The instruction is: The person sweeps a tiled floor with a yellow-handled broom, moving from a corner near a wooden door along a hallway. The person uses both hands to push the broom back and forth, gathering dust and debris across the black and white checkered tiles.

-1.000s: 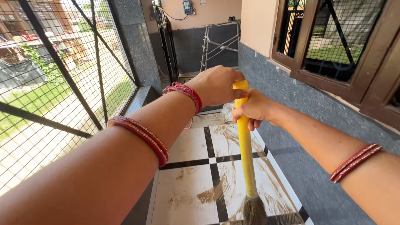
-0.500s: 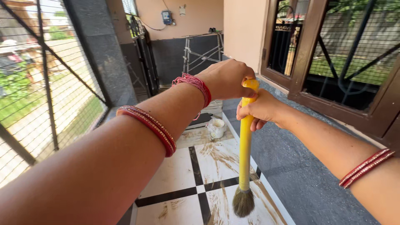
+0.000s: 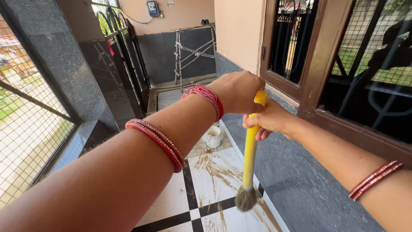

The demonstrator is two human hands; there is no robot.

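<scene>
Both hands grip a broom with a long yellow handle [image 3: 249, 154]. My left hand [image 3: 237, 91] closes over the very top of the handle. Just below it, my right hand [image 3: 269, 119] wraps the handle from the right. The grey-brown bristles [image 3: 245, 199] hang at the handle's lower end, close to the muddy white floor tiles [image 3: 214, 172] with black borders. Red bangles and red thread sit on both my forearms.
A small white bucket [image 3: 212, 136] stands on the floor by the dark stone wall [image 3: 296, 180] on the right. A brown window frame [image 3: 317, 73] runs above that wall. Wire mesh [image 3: 25, 137] and a black gate [image 3: 122, 64] line the left. A metal rack [image 3: 193, 51] stands at the far end.
The view has swung left to right along the corridor. The broom's bristles have swung from the tile's middle toward the right wall, and the white bucket has come into view.
</scene>
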